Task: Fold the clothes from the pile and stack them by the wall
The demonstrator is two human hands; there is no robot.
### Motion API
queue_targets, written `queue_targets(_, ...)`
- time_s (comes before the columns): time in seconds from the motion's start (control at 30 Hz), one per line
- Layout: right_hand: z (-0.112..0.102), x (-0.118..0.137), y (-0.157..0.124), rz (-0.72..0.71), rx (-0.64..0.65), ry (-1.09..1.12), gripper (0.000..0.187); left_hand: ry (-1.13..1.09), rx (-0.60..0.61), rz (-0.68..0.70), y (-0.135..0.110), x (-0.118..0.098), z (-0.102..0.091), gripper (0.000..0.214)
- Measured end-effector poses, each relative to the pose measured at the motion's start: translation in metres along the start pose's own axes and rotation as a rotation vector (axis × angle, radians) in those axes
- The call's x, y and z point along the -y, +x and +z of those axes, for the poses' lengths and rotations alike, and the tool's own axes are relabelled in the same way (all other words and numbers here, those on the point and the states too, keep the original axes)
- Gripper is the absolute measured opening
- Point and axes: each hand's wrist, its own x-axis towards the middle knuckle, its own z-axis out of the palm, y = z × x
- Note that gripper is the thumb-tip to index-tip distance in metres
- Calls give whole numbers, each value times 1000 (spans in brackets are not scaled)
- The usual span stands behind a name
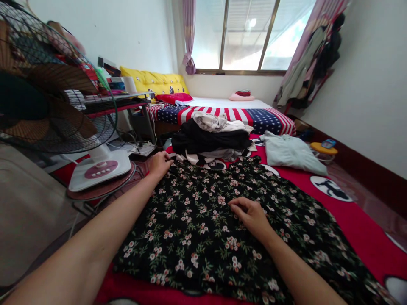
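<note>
A black garment (197, 216) with pink flowers and green leaves lies spread over a red bed cover (321, 190). At its far left corner, my left hand (160, 164) is closed, fingers bent and pinching the edge of the cloth. My right hand (252, 215) is over the middle of the garment, thumb and forefinger drawn together at the flowered fabric. Just beyond the garment's far edge stands a pile of folded clothes, with black cloth (210, 137) in the middle and a pale patterned piece (208, 121) on top. A folded light grey-green garment (291, 152) lies right of the pile.
To my left, a standing fan (100, 167) rests on a round stool (103, 186). Behind it is a cluttered desk (124, 96). Another bed with a stars-and-stripes cover (219, 111) stands under the window. A yellow stool (323, 148) and hanging clothes (305, 67) are at right.
</note>
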Motion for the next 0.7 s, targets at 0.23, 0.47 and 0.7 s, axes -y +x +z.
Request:
queue_targets(0.23,1,1,0,0,-14,6,20,-46,-55,161,-41,-55,9,31)
queue_targets(0.47,-11,10,10,165,196,52,18,-54,220,484,-101,-106,58,52)
queue_targets(0.7,-90,-18,113,162,-104,-451,20,9,145,511,-107,-98,72,54)
